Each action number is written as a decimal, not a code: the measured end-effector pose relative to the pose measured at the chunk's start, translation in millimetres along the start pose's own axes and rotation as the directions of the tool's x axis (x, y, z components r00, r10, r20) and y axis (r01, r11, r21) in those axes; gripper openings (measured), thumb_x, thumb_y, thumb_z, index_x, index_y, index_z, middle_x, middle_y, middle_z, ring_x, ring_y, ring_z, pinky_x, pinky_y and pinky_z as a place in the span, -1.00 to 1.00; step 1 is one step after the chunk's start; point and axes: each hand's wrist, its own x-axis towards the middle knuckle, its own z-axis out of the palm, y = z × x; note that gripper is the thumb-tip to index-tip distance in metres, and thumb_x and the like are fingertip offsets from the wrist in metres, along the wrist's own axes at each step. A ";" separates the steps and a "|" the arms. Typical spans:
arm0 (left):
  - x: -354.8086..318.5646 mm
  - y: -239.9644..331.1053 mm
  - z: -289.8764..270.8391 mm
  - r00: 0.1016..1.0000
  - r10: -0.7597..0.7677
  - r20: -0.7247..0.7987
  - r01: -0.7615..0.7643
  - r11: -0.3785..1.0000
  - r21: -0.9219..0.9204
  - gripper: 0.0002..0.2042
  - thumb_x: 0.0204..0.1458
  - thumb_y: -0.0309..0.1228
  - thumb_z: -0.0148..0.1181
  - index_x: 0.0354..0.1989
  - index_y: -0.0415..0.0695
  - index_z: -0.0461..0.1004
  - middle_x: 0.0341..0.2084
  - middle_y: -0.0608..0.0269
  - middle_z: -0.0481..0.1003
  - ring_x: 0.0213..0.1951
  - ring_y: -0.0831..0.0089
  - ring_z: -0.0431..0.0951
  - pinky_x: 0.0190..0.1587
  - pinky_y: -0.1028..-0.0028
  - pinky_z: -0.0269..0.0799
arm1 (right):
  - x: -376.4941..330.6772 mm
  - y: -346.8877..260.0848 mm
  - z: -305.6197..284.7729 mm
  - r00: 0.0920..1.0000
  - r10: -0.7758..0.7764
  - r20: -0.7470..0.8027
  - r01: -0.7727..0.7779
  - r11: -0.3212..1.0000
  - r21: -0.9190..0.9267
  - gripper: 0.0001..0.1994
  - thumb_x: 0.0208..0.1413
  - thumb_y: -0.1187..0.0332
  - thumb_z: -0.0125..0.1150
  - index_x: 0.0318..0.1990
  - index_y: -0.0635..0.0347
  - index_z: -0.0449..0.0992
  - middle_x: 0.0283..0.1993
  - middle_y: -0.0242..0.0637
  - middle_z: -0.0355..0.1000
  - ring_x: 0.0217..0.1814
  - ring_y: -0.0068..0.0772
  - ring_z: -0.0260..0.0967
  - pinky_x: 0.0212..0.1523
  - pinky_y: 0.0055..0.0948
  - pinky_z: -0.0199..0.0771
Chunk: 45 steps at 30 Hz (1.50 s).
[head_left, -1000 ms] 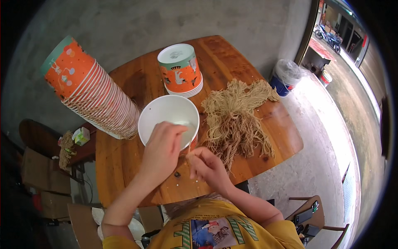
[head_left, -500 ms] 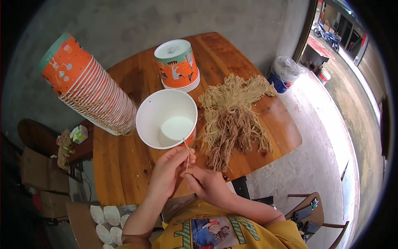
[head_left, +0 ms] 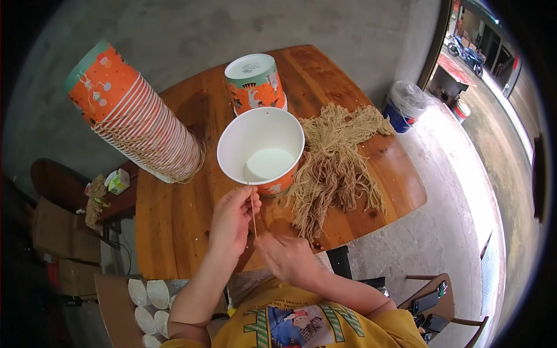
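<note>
An open paper bucket (head_left: 275, 187), white inside and orange outside, stands on the wooden table in front of me. A thin tan cord (head_left: 253, 216) runs from near its front rim, past the fingers of my left hand (head_left: 232, 217), and down to my right hand (head_left: 287, 256). My left thumb and fingertips pinch the cord just below the rim. The right hand is closed on the lower stretch, which looks straight and taut. Whether the cord is fixed to the bucket is too small to tell.
A tall leaning stack of orange buckets (head_left: 139, 116) with cord loops stands at the left. Behind the open bucket is a shorter upside-down stack (head_left: 255, 90). A heap of tan cords (head_left: 339, 168) covers the table's right part (head_left: 400, 185). A blue bin (head_left: 400, 116) stands beyond.
The open bucket has shifted right and farther away. My hands have moved apart, with the right one lower relative to the left, and a longer straight stretch of cord shows between them.
</note>
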 end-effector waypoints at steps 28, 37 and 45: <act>5.8 30.8 3.1 0.658 0.497 0.566 -0.567 -0.169 0.807 -0.80 0.19 -0.33 0.05 -0.20 -0.21 0.47 -0.27 0.06 0.44 -0.30 0.01 0.51 -0.26 0.18 0.49 | 12.5 -21.1 -110.2 0.945 0.134 0.297 -0.312 0.109 0.944 -0.69 0.37 0.17 -0.10 -0.31 0.13 0.49 -0.58 -0.46 0.30 -0.63 -0.71 0.09 -0.62 -0.69 0.03; 20.4 102.0 -93.3 0.642 0.332 0.691 -0.722 -0.041 0.690 -0.81 0.15 -0.46 0.04 -0.41 -0.36 0.44 -0.43 0.10 0.42 -0.33 0.20 0.46 -0.23 0.36 0.37 | 62.0 11.2 -64.1 0.901 0.245 0.357 -0.124 -0.644 0.755 -0.67 0.37 0.18 -0.13 -0.38 0.10 0.45 -0.71 -0.55 -0.04 -0.70 -0.69 -0.18 -0.70 -0.63 -0.16; -88.8 5.6 -13.0 0.755 0.494 0.432 -0.648 0.456 0.611 -0.76 0.11 -0.53 0.19 -0.12 -0.26 0.28 -0.34 0.15 0.47 -0.32 0.40 0.49 -0.27 0.48 0.43 | 67.9 4.8 -36.1 0.930 0.189 0.315 -0.091 -0.711 0.698 -0.69 0.37 0.18 -0.15 -0.35 0.12 0.43 -0.70 -0.54 -0.07 -0.71 -0.67 -0.21 -0.70 -0.61 -0.17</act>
